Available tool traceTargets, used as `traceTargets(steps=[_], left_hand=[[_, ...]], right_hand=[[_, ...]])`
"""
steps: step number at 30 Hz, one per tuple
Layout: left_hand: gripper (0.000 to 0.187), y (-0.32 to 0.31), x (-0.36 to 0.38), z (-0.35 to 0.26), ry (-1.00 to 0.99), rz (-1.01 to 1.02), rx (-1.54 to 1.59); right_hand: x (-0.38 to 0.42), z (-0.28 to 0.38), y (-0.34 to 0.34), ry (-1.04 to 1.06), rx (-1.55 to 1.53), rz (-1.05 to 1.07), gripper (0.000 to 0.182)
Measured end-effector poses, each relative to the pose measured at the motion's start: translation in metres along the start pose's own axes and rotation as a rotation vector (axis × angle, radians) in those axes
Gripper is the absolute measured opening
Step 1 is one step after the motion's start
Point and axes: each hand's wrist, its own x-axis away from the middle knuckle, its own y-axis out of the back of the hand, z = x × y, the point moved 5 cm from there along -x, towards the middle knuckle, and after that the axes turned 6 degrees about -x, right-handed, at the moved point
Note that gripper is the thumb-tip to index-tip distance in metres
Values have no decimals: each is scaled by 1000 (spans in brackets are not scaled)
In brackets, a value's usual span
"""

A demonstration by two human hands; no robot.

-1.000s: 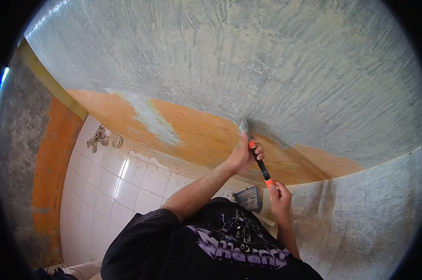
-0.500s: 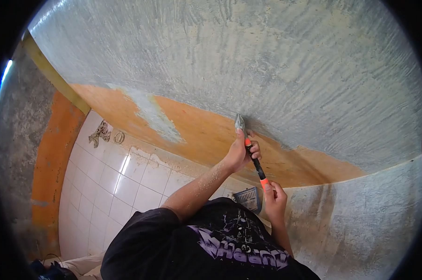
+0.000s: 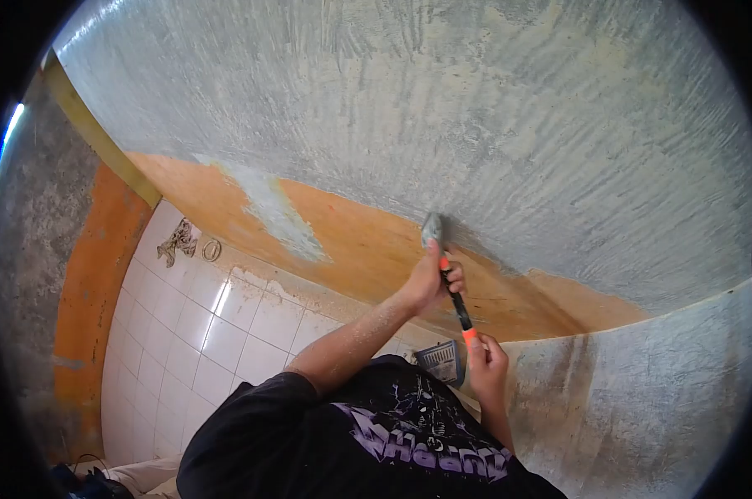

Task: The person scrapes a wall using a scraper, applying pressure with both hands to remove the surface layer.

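Note:
My left hand (image 3: 430, 279) grips a scraper (image 3: 459, 308) with a black and orange handle, high up near its grey metal head. The head is against the wall, at the border between scratched grey surface and orange paint (image 3: 367, 220). Its outline is slightly blurred. Lower down, my right hand (image 3: 487, 363) is closed around the orange end of the same handle. Pale dust clings to my left forearm.
The grey wall (image 3: 475, 108) fills the upper view. White floor tiles (image 3: 176, 308) lie at left, with a crumpled cloth (image 3: 176, 241) and a ring-shaped object (image 3: 212, 249). A blue-grey slotted object (image 3: 441, 362) is close to my body. Debris (image 3: 268, 287) lines the wall's foot.
The scraper's head has shifted slightly down the wall and turned a little, with my left hand following. My right hand still holds the handle's end.

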Motion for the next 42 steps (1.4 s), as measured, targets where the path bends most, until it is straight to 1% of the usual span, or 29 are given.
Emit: traceTargets(steps=[1,2,5,8,11,14,17,20,23,26,29,31,32,34,35,37,38,39,40,41,42], left_hand=[[56,3,3,-5,-20,-13,-8],[57,9,2,-4,2,20,8],[58,8,3,-5,12,-5,-55],[58,0,-2,4,63,12,28],[58,4,-1,1,31,-8,7],[55,6,4,-8,51,15,-11],[56,4,4,-3,36,8,7],[56,1,-4,8,92,41,49],[57,3,9,-15,52,34,25],[54,7,6,-9,34,26,22],[57,-5,-2,8,136,38,53],[57,7,0,-4,64,6,44],[57,13,2,-10,34,-5,40],[58,8,10,-23,56,0,-9],[58,8,14,-27,70,-6,-36],[59,14,10,-12,88,24,-18],[59,10,5,-4,106,45,-1],[59,3,1,-1,121,67,16],[60,-2,0,3,151,35,17],[60,4,1,-5,97,4,3],[60,13,4,-13,52,-25,-9]], right_hand=[[0,1,-6,19,16,7,26],[0,-11,-8,-13,24,9,26],[3,-22,-12,-37,-112,-25,26],[3,4,3,-26,-73,-43,29],[-2,-6,2,31,-40,-25,27],[4,-1,-11,-66,-35,-23,26],[9,2,-8,-28,-81,-57,28],[7,-2,3,-100,-112,-65,27],[5,4,-13,-11,-7,-53,27],[15,7,-12,-38,-37,-110,26],[12,3,0,-20,-64,-126,25],[7,5,-3,-44,-105,-86,25],[8,7,-8,-30,-69,-82,25],[7,13,-22,4,2,-73,24],[7,13,-24,-6,-40,-82,24],[17,9,-26,-43,-119,-100,24],[15,3,-16,35,-63,-137,24],[16,3,-10,-11,-88,-137,26],[18,3,-6,-58,-112,-133,28],[20,2,-6,-110,-135,-127,29],[18,5,-15,-72,-79,-115,29]])
